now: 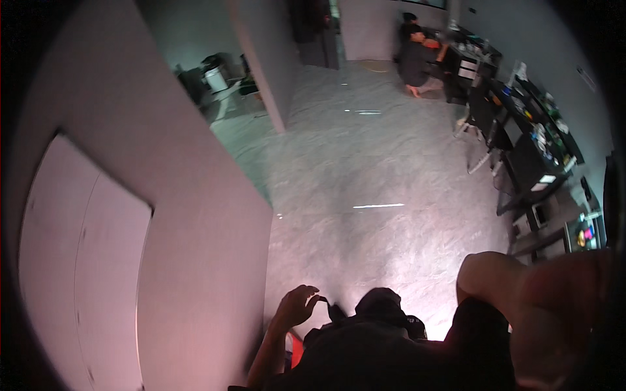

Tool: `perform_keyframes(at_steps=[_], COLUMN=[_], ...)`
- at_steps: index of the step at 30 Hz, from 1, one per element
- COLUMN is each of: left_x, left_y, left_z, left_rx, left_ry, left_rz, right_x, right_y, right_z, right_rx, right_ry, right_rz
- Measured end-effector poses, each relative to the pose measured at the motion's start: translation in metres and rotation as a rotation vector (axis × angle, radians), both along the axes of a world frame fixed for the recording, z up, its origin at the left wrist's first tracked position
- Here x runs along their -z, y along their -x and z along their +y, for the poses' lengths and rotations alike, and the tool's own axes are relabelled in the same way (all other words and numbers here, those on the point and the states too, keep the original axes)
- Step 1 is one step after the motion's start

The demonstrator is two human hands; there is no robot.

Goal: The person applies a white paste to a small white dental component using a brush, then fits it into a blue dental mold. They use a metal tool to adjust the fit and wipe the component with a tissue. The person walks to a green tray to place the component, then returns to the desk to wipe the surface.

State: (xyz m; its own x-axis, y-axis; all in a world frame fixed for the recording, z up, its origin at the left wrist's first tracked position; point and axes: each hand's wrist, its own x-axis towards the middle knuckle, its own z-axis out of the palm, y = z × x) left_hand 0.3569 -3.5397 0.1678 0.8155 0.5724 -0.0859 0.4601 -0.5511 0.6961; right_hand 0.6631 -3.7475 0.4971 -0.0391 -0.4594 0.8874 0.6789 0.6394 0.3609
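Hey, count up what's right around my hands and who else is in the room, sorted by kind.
Hands in view: 1, the left hand, fingers curled on a strap of the black bag
Black bags: 1
Red items beside the bag: 1, a red object, kind unclear
Other people: 1, a crouching person by the far dark desk
Total: 4

Small lit screen [588,233] – pink and yellow, far right shelf
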Motion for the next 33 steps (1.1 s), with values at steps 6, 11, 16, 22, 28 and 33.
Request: perform_keyframes(at_steps=[6, 11, 16, 22, 28, 33], left_x=[0.008, 0.08, 0.067, -0.001, -0.008, -0.016], left_y=[-0.056, -0.095, -0.167, -0.275, -0.343, -0.389], left_z=[0.144, 0.223, 0.294, 0.413, 0.558, 0.687], left_rx=[0.145, 0.039, -0.179, -0.254, 0.03, 0.316], left_ry=[-0.046, 0.085, 0.301, 0.339, -0.078, -0.062], left_rz=[0.127, 0.242, -0.031, -0.464, -0.263, -0.018], right_x=[0.113, 0.284, 0.334, 0.315, 0.35, 0.356], right_y=[-0.076, -0.157, -0.177, -0.155, -0.16, -0.187], right_z=[0.171, 0.229, 0.36, 0.586, 0.753, 0.856], right_rx=[0.466, 0.25, 0.114, -0.387, -0.544, -0.54], right_ry=[0.74, 2.078, 2.25, 2.432, 2.379, 2.405], right_rz=[0.365, 0.63, 0.0, -0.643, -0.75, -0.551])
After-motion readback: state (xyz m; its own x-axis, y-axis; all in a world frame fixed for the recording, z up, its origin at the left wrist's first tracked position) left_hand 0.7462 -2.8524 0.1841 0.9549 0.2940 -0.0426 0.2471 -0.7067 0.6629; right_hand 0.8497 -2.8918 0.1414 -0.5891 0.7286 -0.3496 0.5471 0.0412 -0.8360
